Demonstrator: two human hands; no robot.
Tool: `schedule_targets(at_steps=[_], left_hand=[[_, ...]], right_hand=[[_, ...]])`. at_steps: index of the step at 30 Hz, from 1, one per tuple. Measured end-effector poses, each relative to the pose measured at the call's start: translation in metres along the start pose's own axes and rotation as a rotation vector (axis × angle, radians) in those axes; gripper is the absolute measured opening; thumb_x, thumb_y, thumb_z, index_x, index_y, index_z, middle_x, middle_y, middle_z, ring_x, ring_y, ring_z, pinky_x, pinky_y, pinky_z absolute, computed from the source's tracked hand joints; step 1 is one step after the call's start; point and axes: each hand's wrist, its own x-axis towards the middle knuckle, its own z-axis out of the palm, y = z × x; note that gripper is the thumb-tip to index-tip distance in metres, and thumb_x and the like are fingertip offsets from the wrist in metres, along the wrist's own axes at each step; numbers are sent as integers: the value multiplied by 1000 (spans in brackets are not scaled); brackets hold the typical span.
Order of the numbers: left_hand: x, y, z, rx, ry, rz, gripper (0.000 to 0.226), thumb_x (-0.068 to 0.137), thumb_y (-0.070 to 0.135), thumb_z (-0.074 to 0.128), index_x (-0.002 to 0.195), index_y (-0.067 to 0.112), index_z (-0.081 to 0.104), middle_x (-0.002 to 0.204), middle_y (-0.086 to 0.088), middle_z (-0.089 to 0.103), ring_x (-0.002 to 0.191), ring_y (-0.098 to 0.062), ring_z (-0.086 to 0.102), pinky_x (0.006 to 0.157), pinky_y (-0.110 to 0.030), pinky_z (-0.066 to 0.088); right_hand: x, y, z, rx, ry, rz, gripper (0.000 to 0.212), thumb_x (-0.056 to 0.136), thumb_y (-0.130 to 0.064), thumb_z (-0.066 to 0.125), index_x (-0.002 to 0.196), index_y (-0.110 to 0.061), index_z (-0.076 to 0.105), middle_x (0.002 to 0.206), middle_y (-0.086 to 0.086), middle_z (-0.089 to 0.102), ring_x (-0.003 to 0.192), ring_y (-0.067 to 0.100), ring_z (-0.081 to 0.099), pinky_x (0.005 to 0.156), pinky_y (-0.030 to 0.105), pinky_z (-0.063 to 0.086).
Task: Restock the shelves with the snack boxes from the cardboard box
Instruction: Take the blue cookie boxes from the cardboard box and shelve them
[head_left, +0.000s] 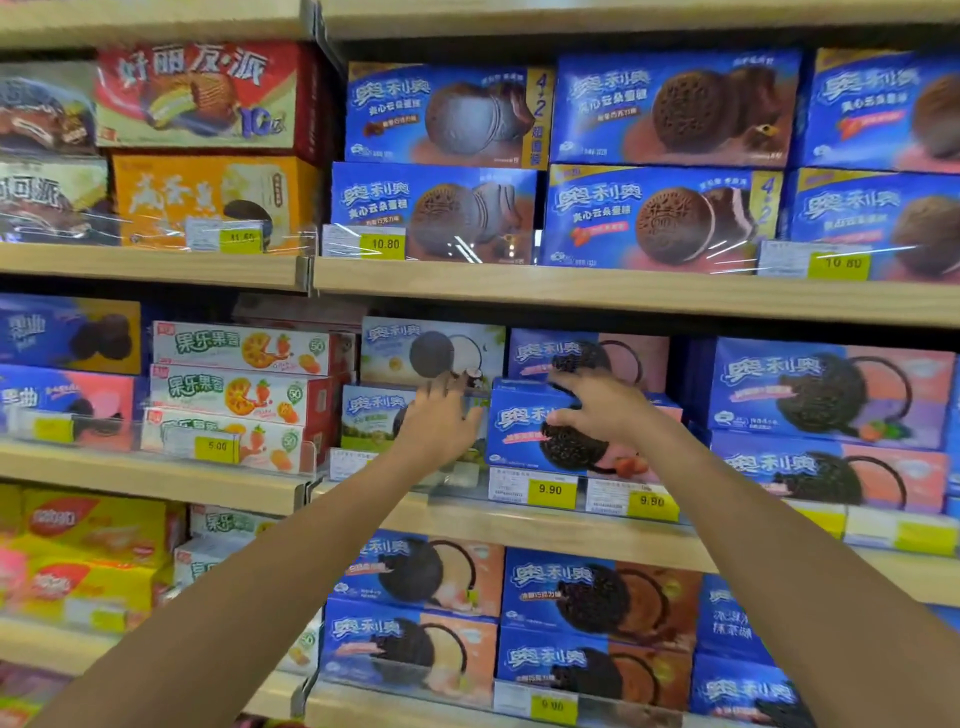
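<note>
Blue-pink box (519, 447) gripped by outstretched right hand (597, 405); left hand (436, 423) spread flat against green box (366, 415).

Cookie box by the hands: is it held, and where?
The right hand grips the blue and pink cookie box by its top front edge, thumb on the front face. The left hand lies open at its left end.

The left hand (441, 423) covers the right part of the green-and-white box (371, 415), and the right hand (597, 408) masks the middle of the blue-and-pink box (524, 436); its fingers (566, 375) blur into the dark print, grip unconfirmed. The blue box (883, 109) at 2 o'clock and the blurred brown box (41, 114) at 10 o'clock are cut by the frame edges. Fine print on the price label (506, 486) is illegible.
</note>
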Motion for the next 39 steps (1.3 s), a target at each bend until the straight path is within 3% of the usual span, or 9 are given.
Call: schedule_targets(at_steps=[6, 10, 15, 23, 33, 36, 39], left_hand=[[14, 2, 13, 254, -97, 51, 57, 95, 28, 40, 146, 10, 22, 157, -12, 13, 144, -32, 10, 115, -48, 16], [18, 1, 19, 211, -120, 46, 60, 93, 24, 44, 146, 11, 20, 155, -10, 18, 143, -30, 11, 115, -46, 16], [22, -13, 27, 119, -131, 92, 68, 89, 26, 50, 148, 12, 19, 155, -8, 19, 144, -29, 8, 118, -44, 14], [16, -11, 25, 56, -104, 102, 68, 89, 20, 51, 148, 10, 18, 154, -8, 20, 143, -30, 6, 117, -41, 14], [11, -15, 20, -120, -113, 86, 61, 93, 15, 48, 148, 15, 23, 156, -4, 20, 145, -24, 3, 116, -39, 15], [9, -13, 15, -195, -91, 90, 56, 94, 13, 49, 145, 11, 28, 153, -9, 25, 144, -24, 13, 115, -33, 17], [0, -11, 4, -294, 18, 88, 48, 92, 8, 51, 138, 11, 40, 143, -11, 41, 135, -25, 34, 107, -27, 29]], right_hand=[[7, 9, 22, -98, -59, 48, 59, 91, -47, 53, 143, -26, 35, 137, 14, 44, 127, 32, 40, 99, 43, 40], [10, 13, 34, -116, -28, 45, 55, 95, -42, 48, 145, -25, 32, 141, 12, 37, 131, 31, 34, 102, 44, 37], [13, 8, 48, -211, -20, 63, 73, 88, -43, 57, 148, -23, 20, 144, 12, 25, 132, 31, 26, 107, 48, 25], [14, 10, 61, -184, 123, 23, 72, 84, -45, 61, 145, -26, 28, 138, 6, 34, 125, 27, 32, 101, 42, 28], [11, 5, 56, -85, 139, 54, 70, 82, -47, 61, 144, -26, 34, 140, 5, 38, 127, 26, 34, 104, 40, 25], [9, 2, 52, 1, 117, 68, 66, 84, -41, 62, 143, -23, 37, 142, 6, 38, 130, 28, 33, 108, 43, 23], [3, -12, 42, 118, 211, 24, 56, 86, -29, 61, 138, -17, 45, 139, 9, 44, 127, 29, 38, 108, 42, 27]])
